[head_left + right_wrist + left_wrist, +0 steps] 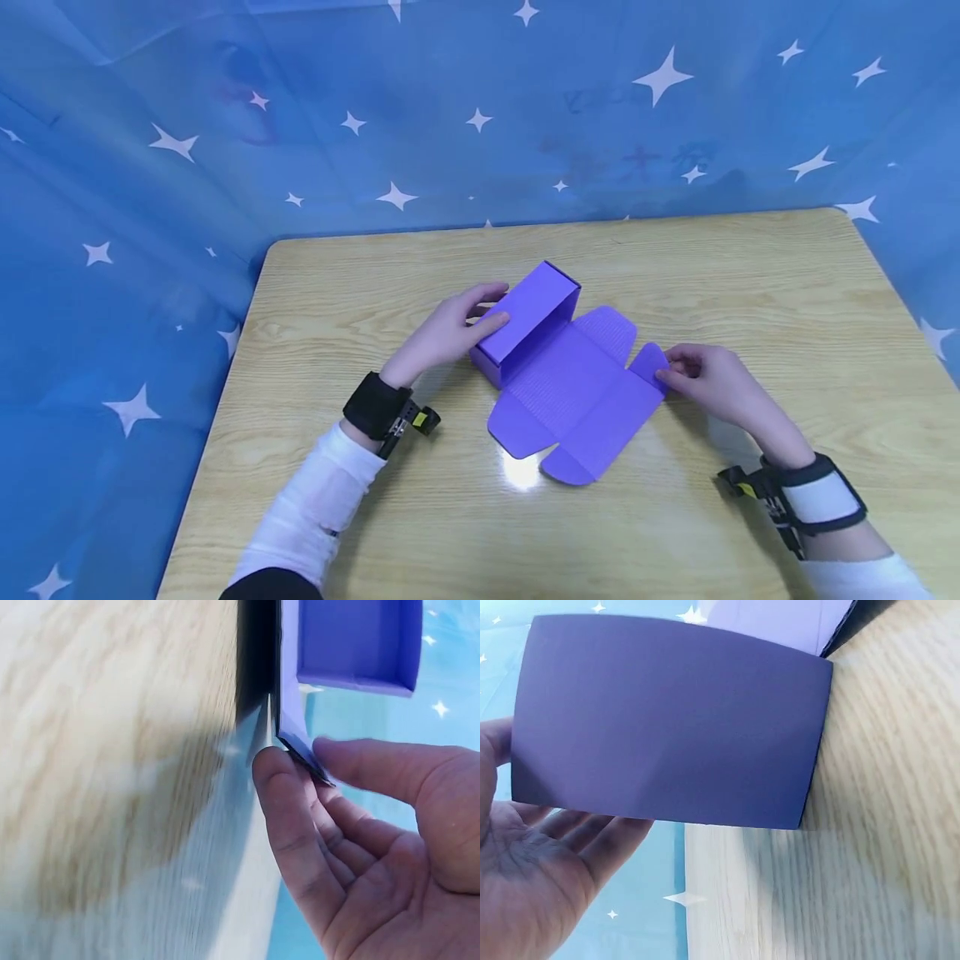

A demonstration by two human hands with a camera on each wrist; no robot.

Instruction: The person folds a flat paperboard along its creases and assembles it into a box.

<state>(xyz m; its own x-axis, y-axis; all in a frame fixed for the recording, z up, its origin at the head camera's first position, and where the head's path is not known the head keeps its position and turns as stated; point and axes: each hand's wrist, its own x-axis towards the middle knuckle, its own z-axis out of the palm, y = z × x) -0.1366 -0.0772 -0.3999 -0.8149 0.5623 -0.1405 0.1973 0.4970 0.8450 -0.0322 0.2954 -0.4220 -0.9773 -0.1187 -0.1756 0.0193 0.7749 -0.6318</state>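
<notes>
A purple cardboard box (531,310) lies on the table with its lid (577,375) folded out toward the right. My left hand (447,327) grips the box body at its left end, thumb on the top face and fingers round the back edge. In the left wrist view the end wall of the box (667,724) fills the middle, with the hand (536,870) beside and under it. My right hand (708,379) pinches the small corner flap (651,362) of the lid. The right wrist view shows the thumb and fingers of that hand (375,832) on either side of the flap (306,759).
The wooden table (360,292) reaches back to a blue curtain (450,158) with white stars, which also hangs along the left side. Each wrist carries a strapped camera, the left camera (425,419) and the right camera (733,481), low over the table.
</notes>
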